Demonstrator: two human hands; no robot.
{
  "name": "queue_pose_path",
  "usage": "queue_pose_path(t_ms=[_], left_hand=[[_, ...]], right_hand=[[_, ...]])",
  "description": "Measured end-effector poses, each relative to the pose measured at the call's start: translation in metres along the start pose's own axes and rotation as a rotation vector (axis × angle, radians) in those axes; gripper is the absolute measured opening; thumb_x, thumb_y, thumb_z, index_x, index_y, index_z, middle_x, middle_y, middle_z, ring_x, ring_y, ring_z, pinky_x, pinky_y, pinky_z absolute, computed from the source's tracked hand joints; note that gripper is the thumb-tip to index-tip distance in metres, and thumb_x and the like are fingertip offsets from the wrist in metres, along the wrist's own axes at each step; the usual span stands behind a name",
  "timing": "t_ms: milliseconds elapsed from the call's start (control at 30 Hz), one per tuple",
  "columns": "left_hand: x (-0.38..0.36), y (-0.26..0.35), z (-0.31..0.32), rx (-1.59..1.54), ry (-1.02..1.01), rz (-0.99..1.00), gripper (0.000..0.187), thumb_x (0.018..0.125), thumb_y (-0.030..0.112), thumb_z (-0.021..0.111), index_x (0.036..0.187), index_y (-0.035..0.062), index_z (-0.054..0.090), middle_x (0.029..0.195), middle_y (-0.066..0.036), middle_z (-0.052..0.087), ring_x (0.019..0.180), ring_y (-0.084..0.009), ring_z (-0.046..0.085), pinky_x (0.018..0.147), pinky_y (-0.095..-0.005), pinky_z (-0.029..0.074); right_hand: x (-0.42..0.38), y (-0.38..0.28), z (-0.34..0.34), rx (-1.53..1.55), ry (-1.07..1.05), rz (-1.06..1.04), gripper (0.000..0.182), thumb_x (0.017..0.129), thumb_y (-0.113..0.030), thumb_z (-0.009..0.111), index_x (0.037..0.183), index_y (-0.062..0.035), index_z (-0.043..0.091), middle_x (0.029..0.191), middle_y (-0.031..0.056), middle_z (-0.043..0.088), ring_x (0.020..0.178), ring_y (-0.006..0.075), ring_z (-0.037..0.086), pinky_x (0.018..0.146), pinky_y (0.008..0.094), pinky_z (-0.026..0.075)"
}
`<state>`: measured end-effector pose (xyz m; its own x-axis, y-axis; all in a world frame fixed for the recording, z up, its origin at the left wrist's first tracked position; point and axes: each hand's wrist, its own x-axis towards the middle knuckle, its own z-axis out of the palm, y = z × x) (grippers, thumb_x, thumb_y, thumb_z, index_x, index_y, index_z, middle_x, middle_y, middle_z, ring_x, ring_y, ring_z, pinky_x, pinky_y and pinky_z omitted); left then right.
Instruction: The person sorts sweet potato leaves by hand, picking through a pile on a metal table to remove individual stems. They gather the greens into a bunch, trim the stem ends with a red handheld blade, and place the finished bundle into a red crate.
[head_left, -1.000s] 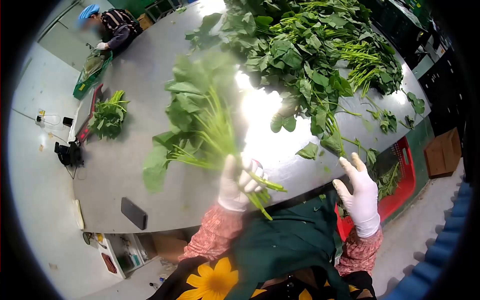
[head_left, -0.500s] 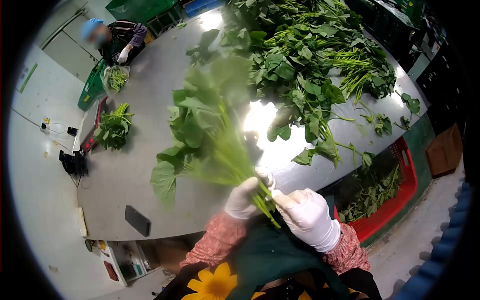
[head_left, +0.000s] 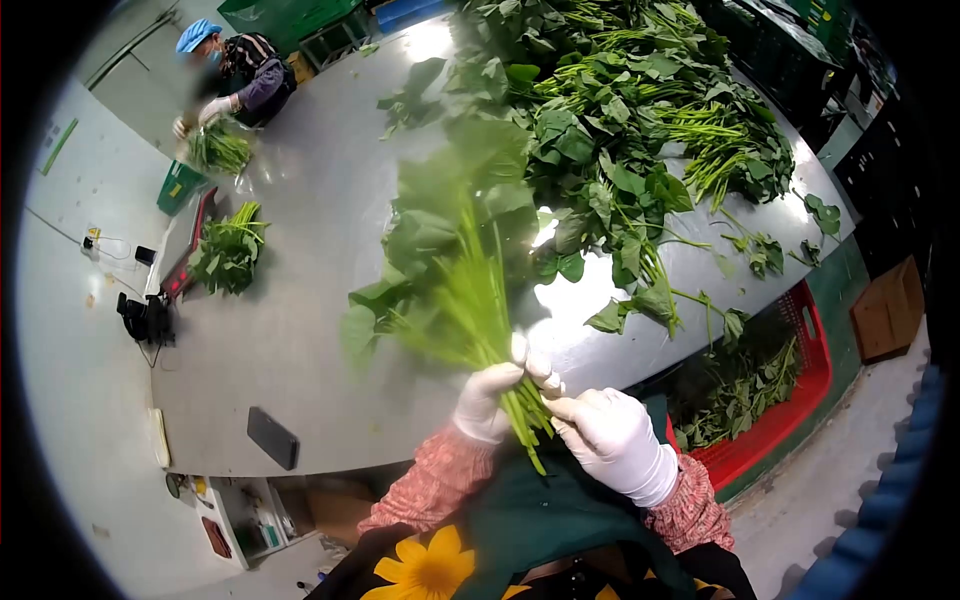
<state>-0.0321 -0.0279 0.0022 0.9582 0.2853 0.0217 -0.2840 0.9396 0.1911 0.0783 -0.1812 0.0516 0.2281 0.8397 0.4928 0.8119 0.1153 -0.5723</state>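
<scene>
Your gloved left hand [head_left: 482,405] was closed around the stems of one leafy green bunch [head_left: 470,290], held upright, leaves pointing away, above the near edge of a metal table [head_left: 320,350]. Your gloved right hand [head_left: 622,442] was beside it, thumb and fingers pinched together at the stem ends; whether they gripped a stem, you could not tell.

The bunch looked light: leaves soft, floppy and easily bruised, stems firmer but liable to snap, perhaps slippery if damp. The gathered lower stems seemed the best place to take hold.

One large leafy pile [head_left: 620,120], its stems too tangled to count, covered the far right. One smaller bunch [head_left: 228,250] lay at left, near one dark phone [head_left: 272,438]. One red crate [head_left: 815,380] with greens stood at right. Far left, one person [head_left: 260,80] held one more bunch [head_left: 220,150].
</scene>
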Motion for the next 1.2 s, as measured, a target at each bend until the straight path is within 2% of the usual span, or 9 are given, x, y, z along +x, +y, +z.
queue_pose_path(t_ms=[133, 200, 333, 433, 567, 700, 800, 1033, 1200], left_hand=[[0.0, 0.002, -0.002, 0.071, 0.057, -0.008, 0.019, 0.092, 0.006, 0.061, 0.109, 0.0084, 0.055, 0.092, -0.009, 0.065, 0.079, -0.0232, 0.062, 0.087, -0.0418, 0.051], [0.0, 0.0, 0.0, 0.1, 0.064, 0.027, 0.017, 0.095, 0.009, 0.059, 0.112, 0.0081, 0.053, 0.08, -0.005, 0.06, 0.067, -0.0174, 0.056, 0.076, -0.0363, 0.049], [0.003, 0.0, 0.001, 0.115, 0.004, 0.022, 0.013, 0.1, 0.015, 0.051, 0.111, 0.0087, 0.051, 0.065, 0.001, 0.047, 0.058, -0.013, 0.045, 0.066, -0.0314, 0.041], [0.004, -0.003, 0.009, 0.17, 0.029, -0.044, 0.012, 0.102, 0.019, 0.048, 0.103, 0.0086, 0.053, 0.061, 0.004, 0.037, 0.054, -0.0125, 0.037, 0.062, -0.0301, 0.038], [0.004, -0.01, 0.01, 0.193, -0.046, -0.112, 0.013, 0.103, 0.021, 0.048, 0.099, 0.0099, 0.051, 0.06, 0.004, 0.034, 0.053, -0.0128, 0.035, 0.061, -0.0302, 0.038], [0.005, -0.017, 0.011, 0.263, -0.086, -0.171, 0.013, 0.102, 0.023, 0.051, 0.1, 0.0108, 0.054, 0.061, 0.004, 0.036, 0.052, -0.0117, 0.036, 0.059, -0.0296, 0.037], [0.005, -0.019, 0.011, 0.319, -0.076, -0.207, 0.015, 0.1, 0.027, 0.057, 0.101, 0.0117, 0.058, 0.06, 0.006, 0.037, 0.051, -0.0107, 0.036, 0.055, -0.0292, 0.035], [0.01, -0.018, 0.002, 0.268, -0.051, -0.248, 0.015, 0.099, 0.027, 0.059, 0.101, 0.012, 0.059, 0.062, 0.005, 0.04, 0.054, -0.0111, 0.039, 0.058, -0.0298, 0.037], [0.011, -0.018, 0.001, 0.278, -0.036, -0.241, 0.015, 0.099, 0.026, 0.059, 0.101, 0.0116, 0.059, 0.062, 0.005, 0.04, 0.054, -0.0109, 0.039, 0.057, -0.0298, 0.037]], right_hand=[[0.006, -0.005, -0.016, -0.004, -0.024, 0.061, 0.025, 0.078, -0.019, 0.079, 0.1, -0.0109, 0.07, 0.066, 0.0048, 0.057, 0.056, 0.0236, 0.059, 0.053, 0.0339, 0.047], [0.007, -0.003, -0.025, 0.039, -0.008, 0.093, 0.026, 0.077, -0.025, 0.08, 0.098, -0.0124, 0.073, 0.063, 0.0036, 0.057, 0.054, 0.0219, 0.059, 0.051, 0.0328, 0.047], [0.013, 0.007, -0.037, -0.057, 0.094, 0.116, 0.021, 0.076, -0.008, 0.08, 0.096, -0.0073, 0.073, 0.072, 0.0038, 0.065, 0.053, 0.0169, 0.057, 0.052, 0.0293, 0.045], [0.037, 0.018, -0.036, -0.139, 0.244, 0.031, 0.026, 0.077, -0.006, 0.076, 0.102, -0.0091, 0.073, 0.071, 0.0044, 0.062, 0.054, 0.0221, 0.057, 0.051, 0.0318, 0.046], [0.076, 0.045, -0.033, -0.307, 0.385, -0.105, 0.04, 0.077, -0.005, 0.072, 0.116, -0.0111, 0.072, 0.076, 0.0046, 0.063, 0.053, 0.0208, 0.057, 0.05, 0.0311, 0.046], [0.107, 0.063, -0.028, -0.506, 0.385, -0.181, 0.048, 0.082, -0.001, 0.06, 0.129, -0.0132, 0.066, 0.067, 0.0028, 0.051, 0.048, 0.0158, 0.048, 0.044, 0.0289, 0.04], [0.11, 0.074, -0.026, -0.552, 0.36, -0.214, 0.047, 0.081, -0.001, 0.061, 0.126, -0.0116, 0.067, 0.067, 0.002, 0.051, 0.05, 0.0154, 0.049, 0.044, 0.0281, 0.04], [0.106, 0.078, -0.035, -0.578, 0.354, -0.135, 0.012, 0.08, -0.011, 0.066, 0.092, -0.0071, 0.066, 0.07, 0.0045, 0.056, 0.054, 0.0209, 0.054, 0.05, 0.0328, 0.043], [0.109, 0.077, -0.039, -0.521, 0.287, -0.1, 0.011, 0.08, -0.009, 0.065, 0.091, -0.0082, 0.066, 0.07, 0.0059, 0.056, 0.055, 0.0245, 0.054, 0.052, 0.0355, 0.044]])
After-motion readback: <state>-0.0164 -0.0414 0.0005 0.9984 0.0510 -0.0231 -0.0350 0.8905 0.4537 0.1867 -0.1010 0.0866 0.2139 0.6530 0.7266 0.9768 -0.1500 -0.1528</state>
